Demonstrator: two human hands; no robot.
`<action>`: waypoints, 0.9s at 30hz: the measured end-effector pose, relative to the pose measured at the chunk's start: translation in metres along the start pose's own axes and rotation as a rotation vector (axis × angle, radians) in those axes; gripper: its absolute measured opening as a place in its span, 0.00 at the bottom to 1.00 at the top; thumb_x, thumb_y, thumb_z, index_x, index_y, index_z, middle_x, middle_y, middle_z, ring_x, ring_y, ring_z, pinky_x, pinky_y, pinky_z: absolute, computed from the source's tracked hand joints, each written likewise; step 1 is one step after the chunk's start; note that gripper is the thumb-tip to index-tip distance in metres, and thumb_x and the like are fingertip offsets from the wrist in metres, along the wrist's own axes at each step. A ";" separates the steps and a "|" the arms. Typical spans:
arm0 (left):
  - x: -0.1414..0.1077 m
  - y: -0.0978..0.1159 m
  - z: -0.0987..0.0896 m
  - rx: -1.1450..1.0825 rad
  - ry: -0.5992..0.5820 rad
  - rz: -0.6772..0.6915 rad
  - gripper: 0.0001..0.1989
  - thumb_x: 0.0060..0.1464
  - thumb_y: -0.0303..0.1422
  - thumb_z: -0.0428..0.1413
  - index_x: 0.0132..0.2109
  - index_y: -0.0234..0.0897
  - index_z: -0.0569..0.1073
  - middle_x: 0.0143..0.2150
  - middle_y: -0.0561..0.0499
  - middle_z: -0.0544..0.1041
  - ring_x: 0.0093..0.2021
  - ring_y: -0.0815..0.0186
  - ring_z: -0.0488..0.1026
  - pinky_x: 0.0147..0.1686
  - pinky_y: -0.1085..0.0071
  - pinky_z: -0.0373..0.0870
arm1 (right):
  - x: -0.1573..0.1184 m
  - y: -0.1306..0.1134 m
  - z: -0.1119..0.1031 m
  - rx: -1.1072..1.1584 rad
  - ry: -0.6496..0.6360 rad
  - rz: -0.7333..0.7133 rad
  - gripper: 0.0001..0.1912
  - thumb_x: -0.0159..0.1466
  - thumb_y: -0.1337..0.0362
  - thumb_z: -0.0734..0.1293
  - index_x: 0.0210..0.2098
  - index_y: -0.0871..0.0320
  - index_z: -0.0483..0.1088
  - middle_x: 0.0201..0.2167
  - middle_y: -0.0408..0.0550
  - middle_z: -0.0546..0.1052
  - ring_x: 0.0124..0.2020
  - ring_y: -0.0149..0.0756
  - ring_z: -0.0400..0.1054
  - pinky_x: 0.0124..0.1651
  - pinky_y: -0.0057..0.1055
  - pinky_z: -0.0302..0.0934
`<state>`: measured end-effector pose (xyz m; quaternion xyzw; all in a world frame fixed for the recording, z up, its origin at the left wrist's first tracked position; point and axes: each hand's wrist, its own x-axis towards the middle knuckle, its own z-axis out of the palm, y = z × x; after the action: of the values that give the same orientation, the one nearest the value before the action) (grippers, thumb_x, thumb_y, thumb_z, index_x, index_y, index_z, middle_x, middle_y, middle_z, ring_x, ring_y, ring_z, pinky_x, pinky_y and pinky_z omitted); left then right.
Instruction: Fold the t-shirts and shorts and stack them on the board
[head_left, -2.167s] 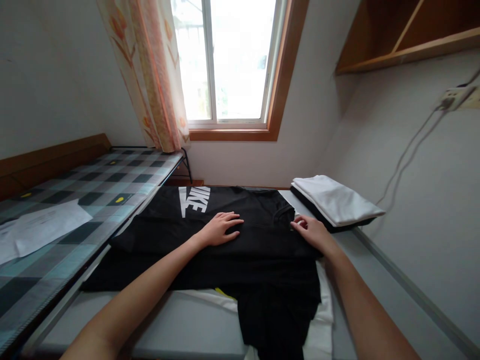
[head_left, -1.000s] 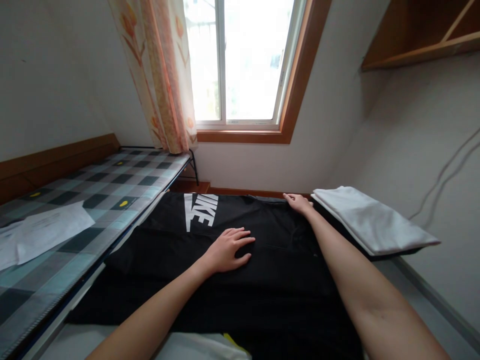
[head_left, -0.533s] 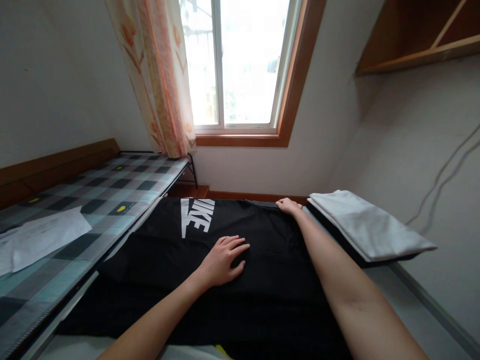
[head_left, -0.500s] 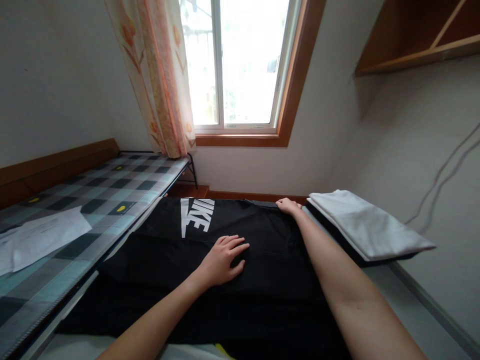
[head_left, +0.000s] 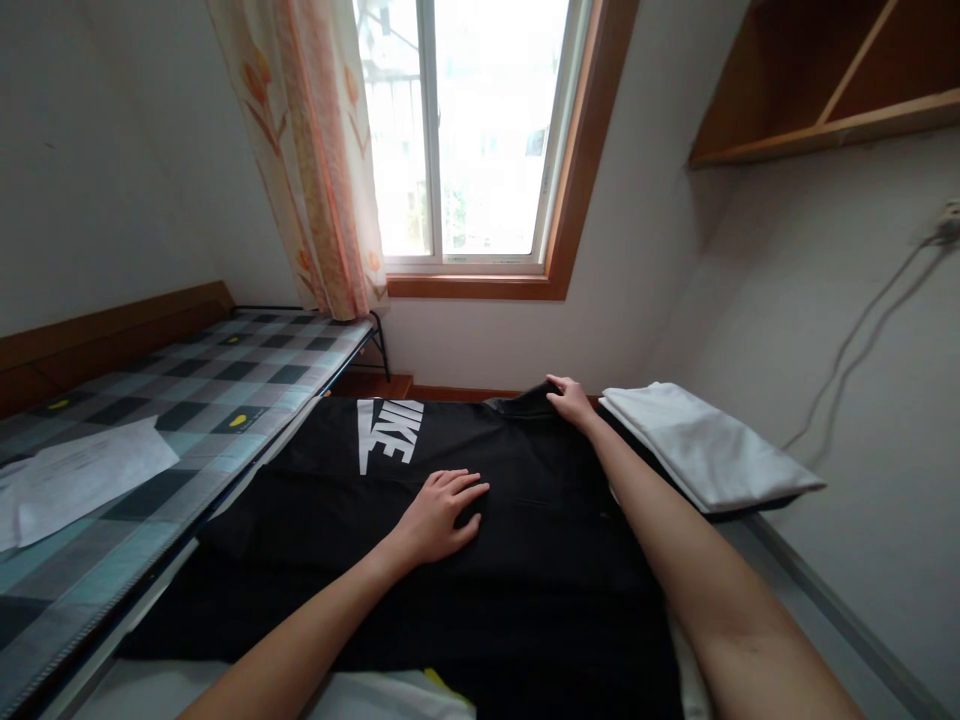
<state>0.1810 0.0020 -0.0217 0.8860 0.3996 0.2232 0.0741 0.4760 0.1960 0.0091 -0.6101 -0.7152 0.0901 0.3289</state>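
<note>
A black garment [head_left: 315,520] with white NIKE lettering lies spread over the surface before me. My left hand [head_left: 444,515] rests flat on its middle, fingers apart. At the far right corner, my right hand [head_left: 568,400] pinches the garment's edge, which is lifted a little. Beside my right forearm sits a folded white cloth [head_left: 697,440] on top of a dark folded one. Pale fabric with a yellow strip [head_left: 446,685] shows under the near edge of the black garment.
On the left, a bed with a checkered cover [head_left: 285,370] holds white papers [head_left: 97,475]. A floral curtain [head_left: 322,150] hangs by the window [head_left: 495,130]. Wooden shelves [head_left: 825,130] are at upper right, and a cable [head_left: 862,345] runs down the right wall.
My right hand has raised the far right edge of the garment and drawn it slightly inward. The left hand stays flat on the cloth. The view has shifted slightly.
</note>
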 end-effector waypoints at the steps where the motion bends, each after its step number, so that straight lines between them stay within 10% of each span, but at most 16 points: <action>1: 0.000 0.000 0.000 0.001 0.003 0.001 0.23 0.58 0.35 0.53 0.60 0.44 0.69 0.61 0.48 0.70 0.62 0.57 0.64 0.61 0.54 0.60 | -0.007 -0.004 -0.003 0.015 0.022 -0.066 0.29 0.58 0.68 0.61 0.59 0.57 0.68 0.51 0.54 0.74 0.52 0.42 0.69 0.57 0.39 0.61; 4: 0.001 0.000 0.001 0.007 0.015 0.002 0.23 0.57 0.35 0.54 0.60 0.44 0.69 0.61 0.48 0.71 0.61 0.57 0.65 0.60 0.55 0.61 | -0.047 -0.018 -0.010 -0.031 0.053 -0.405 0.24 0.61 0.68 0.61 0.57 0.55 0.70 0.50 0.54 0.74 0.54 0.45 0.66 0.57 0.45 0.59; 9: 0.002 0.001 0.002 0.023 0.026 0.000 0.22 0.57 0.34 0.54 0.59 0.44 0.70 0.60 0.48 0.72 0.60 0.57 0.66 0.60 0.55 0.61 | -0.121 -0.034 -0.012 -0.168 -0.262 -0.753 0.14 0.66 0.62 0.62 0.47 0.51 0.75 0.44 0.50 0.78 0.47 0.42 0.69 0.55 0.44 0.57; 14: 0.002 -0.001 0.005 0.023 0.031 0.002 0.22 0.58 0.35 0.53 0.59 0.43 0.70 0.60 0.48 0.72 0.60 0.57 0.66 0.60 0.55 0.61 | -0.103 -0.027 -0.008 -0.080 0.039 -0.159 0.15 0.67 0.55 0.60 0.39 0.58 0.73 0.34 0.52 0.78 0.37 0.39 0.71 0.44 0.35 0.63; 18: 0.002 -0.002 0.005 0.020 0.027 0.004 0.21 0.59 0.36 0.53 0.59 0.43 0.70 0.60 0.47 0.72 0.60 0.57 0.66 0.60 0.55 0.61 | -0.058 -0.018 -0.004 -0.002 -0.126 0.285 0.18 0.62 0.52 0.65 0.39 0.62 0.74 0.33 0.53 0.79 0.35 0.38 0.73 0.37 0.30 0.64; 22: 0.002 -0.001 0.006 0.018 0.031 0.008 0.21 0.59 0.36 0.53 0.59 0.43 0.70 0.60 0.47 0.72 0.60 0.57 0.66 0.60 0.55 0.61 | -0.034 -0.022 -0.002 -0.015 -0.344 0.367 0.09 0.55 0.63 0.72 0.31 0.63 0.76 0.27 0.49 0.79 0.31 0.36 0.72 0.33 0.27 0.64; 27: 0.002 -0.001 0.007 0.011 0.042 0.011 0.21 0.59 0.36 0.53 0.59 0.43 0.70 0.60 0.47 0.72 0.60 0.57 0.66 0.60 0.54 0.61 | -0.009 -0.031 -0.018 -0.125 -0.212 0.387 0.10 0.55 0.70 0.69 0.37 0.60 0.77 0.36 0.51 0.79 0.39 0.39 0.73 0.42 0.30 0.64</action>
<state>0.1841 0.0043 -0.0273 0.8837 0.3976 0.2397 0.0597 0.4615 0.1756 0.0367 -0.7422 -0.6196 0.1708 0.1900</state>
